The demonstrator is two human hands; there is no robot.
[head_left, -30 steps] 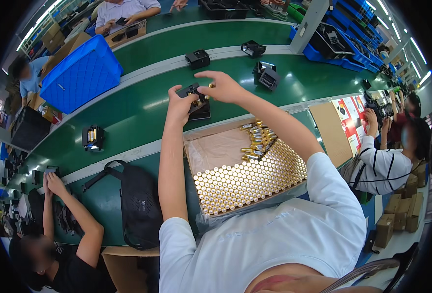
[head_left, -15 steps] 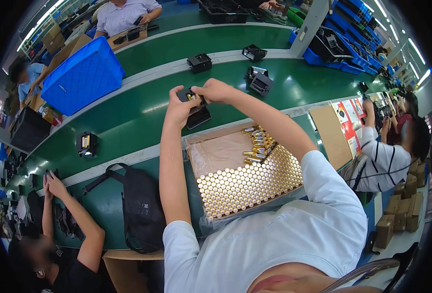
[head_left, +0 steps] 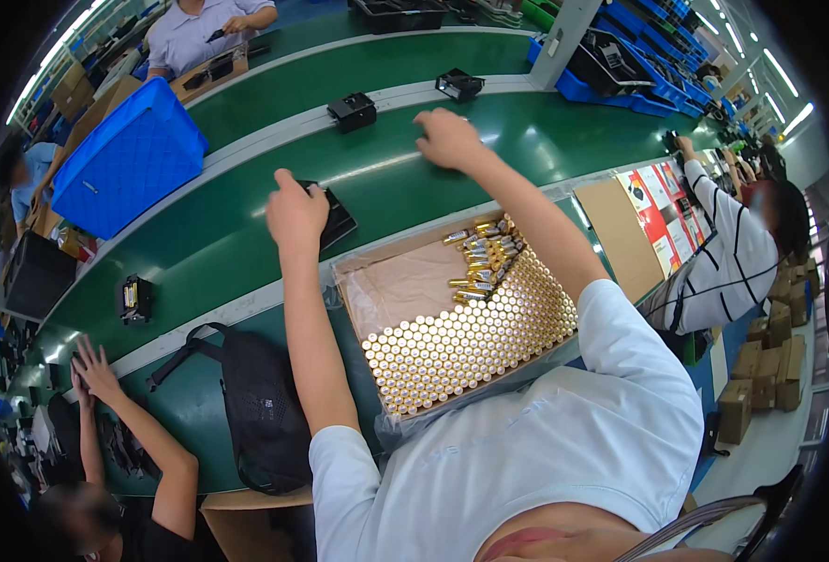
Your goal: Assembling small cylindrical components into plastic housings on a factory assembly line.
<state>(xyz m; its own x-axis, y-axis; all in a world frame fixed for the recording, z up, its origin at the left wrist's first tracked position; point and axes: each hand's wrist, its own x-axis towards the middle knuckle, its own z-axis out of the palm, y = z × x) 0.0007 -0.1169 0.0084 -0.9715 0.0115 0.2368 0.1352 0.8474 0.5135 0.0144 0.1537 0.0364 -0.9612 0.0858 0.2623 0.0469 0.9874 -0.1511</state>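
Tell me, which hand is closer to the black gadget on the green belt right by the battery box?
Left. The left hand rests on the black gadget. The right hand is farther up the green belt, apart from it.

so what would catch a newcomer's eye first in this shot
Most likely the cardboard box in the middle, packed with upright gold-topped batteries in a honeycomb pattern, a few lying loose at its far corner. Just beyond it runs the green conveyor belt, where the left hand rests on a small black device and the right hand reaches further out over the belt. A bright blue crate stands at the upper left.
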